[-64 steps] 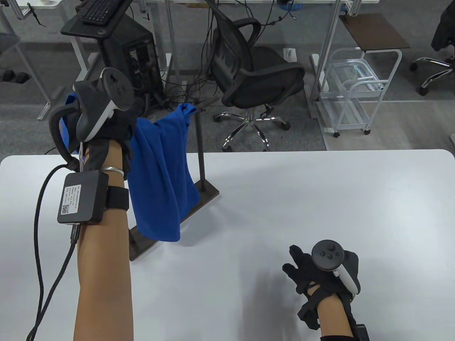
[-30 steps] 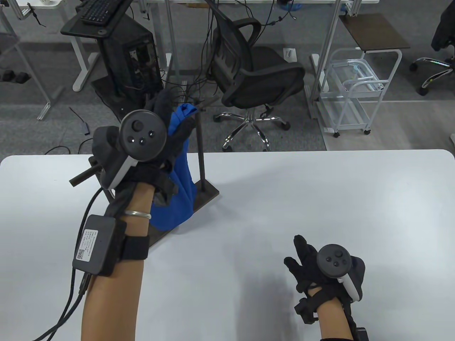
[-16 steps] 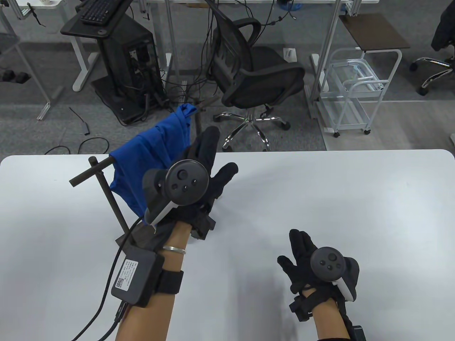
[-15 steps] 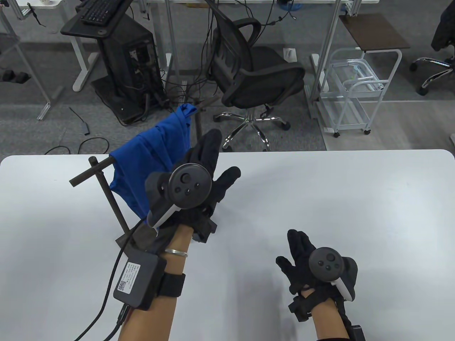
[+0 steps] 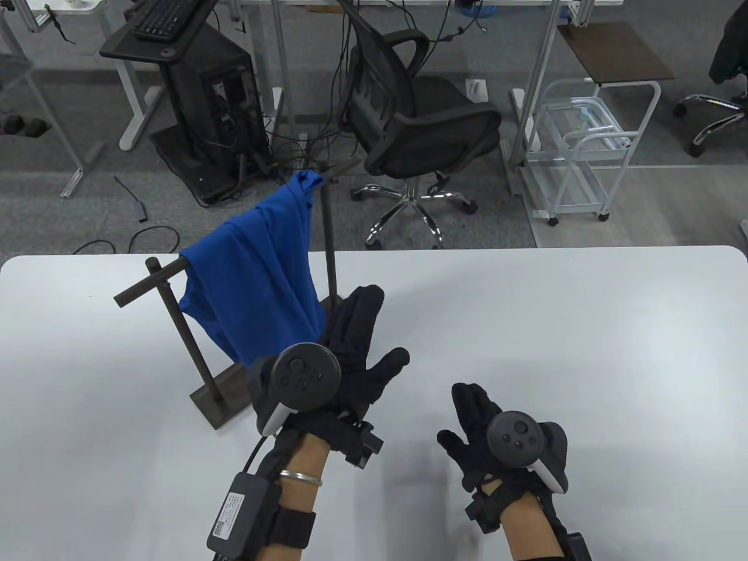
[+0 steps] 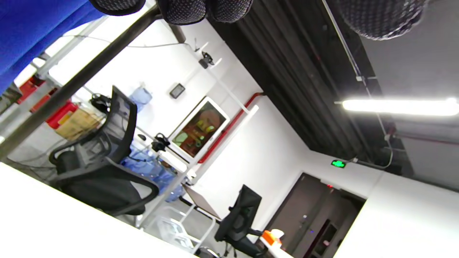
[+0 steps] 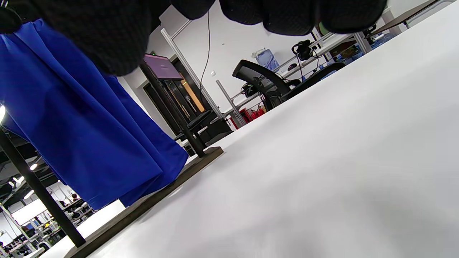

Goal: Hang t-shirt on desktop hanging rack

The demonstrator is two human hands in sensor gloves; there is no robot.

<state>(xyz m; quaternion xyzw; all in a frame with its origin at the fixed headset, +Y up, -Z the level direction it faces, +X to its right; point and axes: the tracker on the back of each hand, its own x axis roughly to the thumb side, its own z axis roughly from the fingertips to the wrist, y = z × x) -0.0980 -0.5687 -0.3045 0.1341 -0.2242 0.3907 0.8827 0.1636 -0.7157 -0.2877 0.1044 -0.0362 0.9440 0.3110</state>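
Note:
A blue t-shirt (image 5: 257,269) hangs over the top bar of a dark metal desktop rack (image 5: 175,315) on the left part of the white table (image 5: 555,327). Its lower hem hangs just above the rack's base. My left hand (image 5: 356,350) is open and empty, fingers spread, just right of the rack's base. My right hand (image 5: 467,421) is open and empty, low over the table near the front. The shirt also shows in the left wrist view (image 6: 32,32) and in the right wrist view (image 7: 79,136), where the rack's base (image 7: 150,200) lies beneath it.
Beyond the table's far edge stand a black office chair (image 5: 421,123), a computer tower (image 5: 210,99) with cables on the floor, and a white wire cart (image 5: 578,152). Bare white tabletop stretches to the right of both hands.
My left hand let go of the shirt on the rack bar and drew back toward the front, now open beside the rack's base. My right hand shifted slightly left. The shirt stays hanging.

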